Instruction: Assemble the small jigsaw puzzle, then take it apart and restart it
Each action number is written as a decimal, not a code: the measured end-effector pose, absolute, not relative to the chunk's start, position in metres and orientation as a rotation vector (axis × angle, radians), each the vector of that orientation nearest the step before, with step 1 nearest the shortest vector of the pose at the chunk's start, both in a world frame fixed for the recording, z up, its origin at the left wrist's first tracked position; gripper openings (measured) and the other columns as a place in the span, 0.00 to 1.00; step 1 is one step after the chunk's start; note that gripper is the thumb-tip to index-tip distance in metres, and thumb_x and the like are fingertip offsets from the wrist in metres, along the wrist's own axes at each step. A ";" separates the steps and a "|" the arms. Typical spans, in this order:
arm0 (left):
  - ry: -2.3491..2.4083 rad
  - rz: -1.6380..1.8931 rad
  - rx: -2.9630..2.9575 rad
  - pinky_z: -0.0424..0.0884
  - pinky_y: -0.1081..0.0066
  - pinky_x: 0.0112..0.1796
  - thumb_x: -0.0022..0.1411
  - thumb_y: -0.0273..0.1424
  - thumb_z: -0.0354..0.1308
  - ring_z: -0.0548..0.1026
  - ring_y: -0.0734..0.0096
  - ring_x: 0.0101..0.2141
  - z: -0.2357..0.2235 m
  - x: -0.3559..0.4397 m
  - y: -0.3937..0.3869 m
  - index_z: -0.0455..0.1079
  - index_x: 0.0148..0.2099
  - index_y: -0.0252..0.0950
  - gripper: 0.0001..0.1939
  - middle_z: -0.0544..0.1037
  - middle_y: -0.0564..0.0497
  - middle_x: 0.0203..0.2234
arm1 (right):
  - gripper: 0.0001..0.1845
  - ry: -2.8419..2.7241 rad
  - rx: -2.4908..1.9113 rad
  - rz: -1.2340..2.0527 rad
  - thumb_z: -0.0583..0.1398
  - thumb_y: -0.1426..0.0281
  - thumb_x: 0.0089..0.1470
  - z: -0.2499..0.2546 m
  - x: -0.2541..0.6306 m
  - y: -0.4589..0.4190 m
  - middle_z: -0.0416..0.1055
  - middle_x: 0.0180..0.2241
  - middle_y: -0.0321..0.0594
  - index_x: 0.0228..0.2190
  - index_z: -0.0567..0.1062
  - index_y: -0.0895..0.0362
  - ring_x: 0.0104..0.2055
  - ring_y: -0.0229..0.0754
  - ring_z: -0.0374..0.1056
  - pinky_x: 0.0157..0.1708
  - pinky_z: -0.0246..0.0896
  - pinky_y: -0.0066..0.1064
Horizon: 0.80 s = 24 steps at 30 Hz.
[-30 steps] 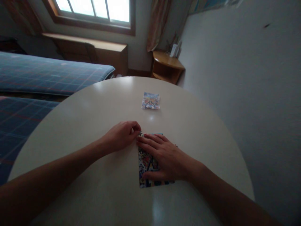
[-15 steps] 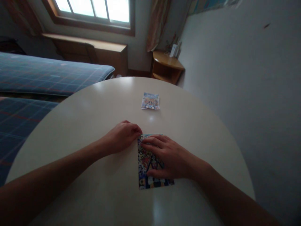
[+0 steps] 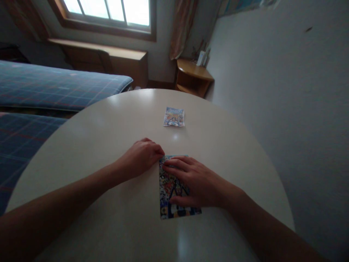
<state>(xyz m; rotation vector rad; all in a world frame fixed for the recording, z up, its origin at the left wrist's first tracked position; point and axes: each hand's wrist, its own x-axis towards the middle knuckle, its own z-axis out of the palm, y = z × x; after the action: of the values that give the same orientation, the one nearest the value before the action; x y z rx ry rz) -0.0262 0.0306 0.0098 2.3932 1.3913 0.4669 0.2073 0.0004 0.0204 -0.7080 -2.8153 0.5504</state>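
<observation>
A rectangular picture sheet (image 3: pixel 166 189), densely printed in many colours with a cartoon-like figure, lies flat on the white round table (image 3: pixel 109 218). Across its right part rests my right hand (image 3: pixel 193 182), palm down, fingers stretched toward the left and thumb apart. My left hand (image 3: pixel 145 154) is closed, its thumb and fingertips pinched together at the sheet's far left corner. Whatever sits between those fingertips is hidden. Farther back on the table is a smaller creased paper (image 3: pixel 173 117) with a similar cartoon print, touched by neither hand.
Beyond the table's left edge are beds with blue plaid mattresses (image 3: pixel 54 85). A wooden desk (image 3: pixel 125 52) stands under the window, and a corner shelf (image 3: pixel 195 69) with small items is behind the table. A pale wall (image 3: pixel 286 91) runs along the right.
My left hand has shifted very slightly up at the sheet's corner. My right hand and both printed papers look practically the same.
</observation>
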 end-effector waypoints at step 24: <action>1.339 0.499 2.783 0.69 0.61 0.44 0.69 0.33 0.51 0.73 0.62 0.41 0.001 -0.028 0.029 0.76 0.45 0.39 0.12 0.77 0.46 0.41 | 0.50 -2.785 -0.734 0.578 0.65 0.47 0.47 0.008 0.208 0.014 0.52 0.66 0.51 0.64 0.57 0.56 0.68 0.55 0.45 0.67 0.38 0.52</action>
<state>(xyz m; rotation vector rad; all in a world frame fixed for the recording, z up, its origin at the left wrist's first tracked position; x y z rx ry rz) -0.0280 0.0286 0.0010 2.7827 1.3395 0.4985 0.2084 0.0139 0.0083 -0.7338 -2.7849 0.5781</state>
